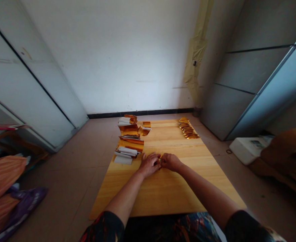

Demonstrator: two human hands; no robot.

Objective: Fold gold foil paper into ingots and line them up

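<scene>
My left hand (149, 164) and my right hand (172, 162) meet over the middle of the wooden table (178, 191). Between their fingertips shows a small piece of gold foil paper (160, 157), mostly hidden by the fingers. Both hands have bent fingers closed on it. To the left of my left hand lie stacks of gold foil paper sheets (131, 144) with white backs, some curled. A row of folded gold paper pieces (188, 129) lies overlapped at the table's far right corner.
A white wall (138, 60) stands behind the table. At the right are a grey refrigerator (241, 77) and a white box (247, 149) on the floor. Orange cloth (5, 178) and a purple bag (27, 205) are at the left.
</scene>
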